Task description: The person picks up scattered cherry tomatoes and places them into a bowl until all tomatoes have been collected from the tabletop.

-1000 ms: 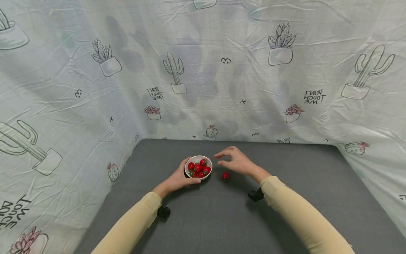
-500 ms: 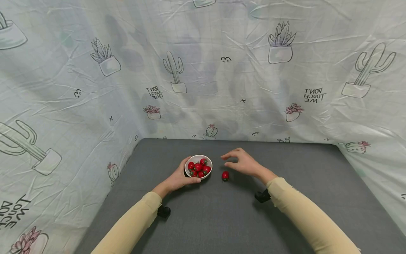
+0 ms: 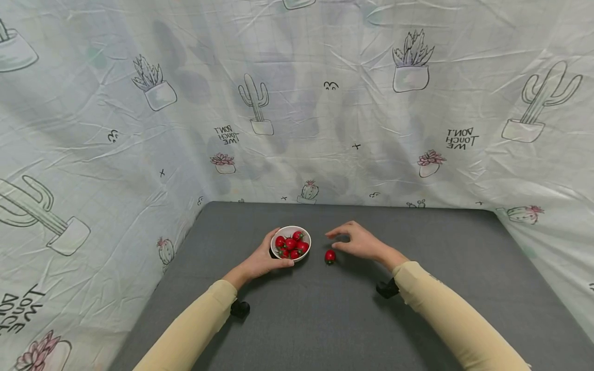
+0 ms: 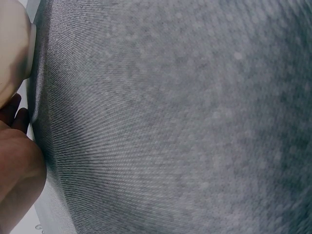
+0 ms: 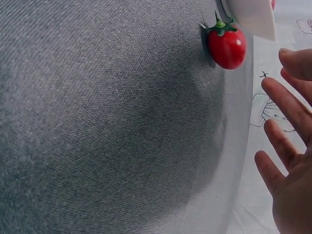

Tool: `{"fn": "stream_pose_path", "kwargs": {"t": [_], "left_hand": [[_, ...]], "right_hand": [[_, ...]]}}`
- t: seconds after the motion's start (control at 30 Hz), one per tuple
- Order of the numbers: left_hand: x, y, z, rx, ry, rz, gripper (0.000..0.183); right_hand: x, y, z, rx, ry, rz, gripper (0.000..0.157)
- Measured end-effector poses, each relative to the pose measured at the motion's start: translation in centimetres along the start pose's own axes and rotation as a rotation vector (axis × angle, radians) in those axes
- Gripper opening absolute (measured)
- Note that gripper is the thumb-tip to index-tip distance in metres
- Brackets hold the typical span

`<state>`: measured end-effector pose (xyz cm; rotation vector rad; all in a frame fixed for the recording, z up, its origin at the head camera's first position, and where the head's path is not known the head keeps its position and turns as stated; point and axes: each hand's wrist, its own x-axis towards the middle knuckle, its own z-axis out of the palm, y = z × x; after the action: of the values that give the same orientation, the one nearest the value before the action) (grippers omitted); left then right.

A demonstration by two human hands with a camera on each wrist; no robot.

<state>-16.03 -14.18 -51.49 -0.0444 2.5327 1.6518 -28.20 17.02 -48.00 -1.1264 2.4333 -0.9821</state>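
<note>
My left hand (image 3: 260, 260) grips a small white bowl (image 3: 289, 230) at its left side, with the thumb along the near side. Several red cherry tomatoes (image 3: 290, 245) with green stems lie inside. In the left wrist view, only part of the bowl (image 4: 12, 53) shows at the upper left. One loose cherry tomato (image 3: 330, 256) lies on the table to the right of the bowl. Just beyond it and to its right hovers my right hand (image 3: 362, 243), fingers apart and holding nothing. The right wrist view shows this tomato (image 5: 227, 48) apart from the fingers (image 5: 287, 105).
A dark grey cloth-covered table (image 3: 297, 319) lies under both hands. Behind it and along the sides hangs a white curtain (image 3: 297, 103) printed with cactus drawings. A black wrist device (image 3: 240, 309) sits below the left wrist, and another (image 3: 386, 288) below the right.
My right hand has drawn away from the bowl, moving right and slightly nearer. The left hand and the bowl stay in place. The loose cherry tomato has shifted slightly in orientation.
</note>
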Motion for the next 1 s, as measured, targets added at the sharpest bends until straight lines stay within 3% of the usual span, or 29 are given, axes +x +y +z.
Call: {"fn": "stream_pose_path", "kwargs": {"t": [0.53, 1.0], "left_hand": [[-0.1, 0.1, -0.1, 0.013, 0.004, -0.009, 0.111], [-0.1, 0.1, -0.1, 0.031, 0.002, -0.006, 0.114]], "right_hand": [[-0.2, 0.8, 0.0, 0.007, -0.030, -0.042, 0.036], [-0.1, 1.3, 0.3, 0.094, -0.196, -0.100, 0.048]]}}
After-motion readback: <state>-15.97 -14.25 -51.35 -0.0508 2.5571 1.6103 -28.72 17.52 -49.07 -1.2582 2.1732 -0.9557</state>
